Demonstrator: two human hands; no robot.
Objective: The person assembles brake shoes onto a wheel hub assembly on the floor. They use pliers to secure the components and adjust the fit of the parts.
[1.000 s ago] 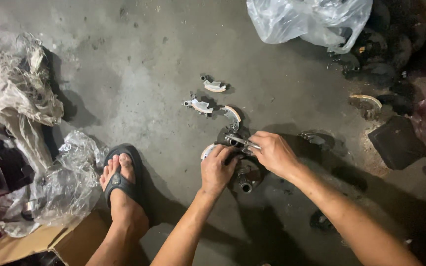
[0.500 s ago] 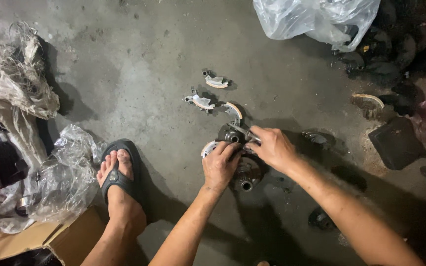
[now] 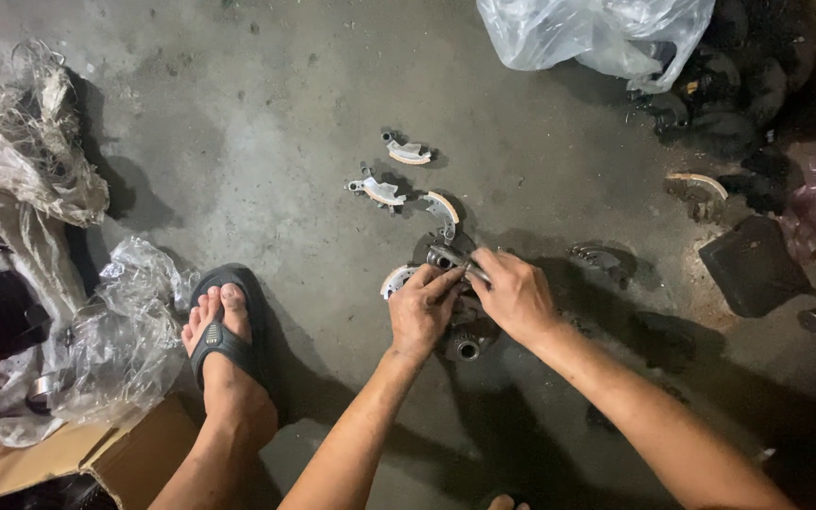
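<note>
A dark round metal assembly (image 3: 465, 335) lies on the concrete floor in the head view. My left hand (image 3: 422, 307) presses down on its left side, fingers curled over it. My right hand (image 3: 514, 295) grips a small grey metal tool (image 3: 450, 259) that points left over the top of the assembly. A curved metal shoe with a pale lining (image 3: 395, 279) shows just left of my left hand. Three similar curved shoes (image 3: 380, 191) (image 3: 409, 151) (image 3: 443, 210) lie apart on the floor beyond the hands.
My foot in a dark sandal (image 3: 222, 345) rests at the left. Crumpled clear plastic (image 3: 120, 335) and a cardboard box (image 3: 96, 453) lie lower left. A clear plastic bag (image 3: 597, 33) and dark greasy parts (image 3: 753, 264) fill the upper right.
Both hands stay on the assembly with only small shifts of the fingers and tool. The view has drifted slightly.
</note>
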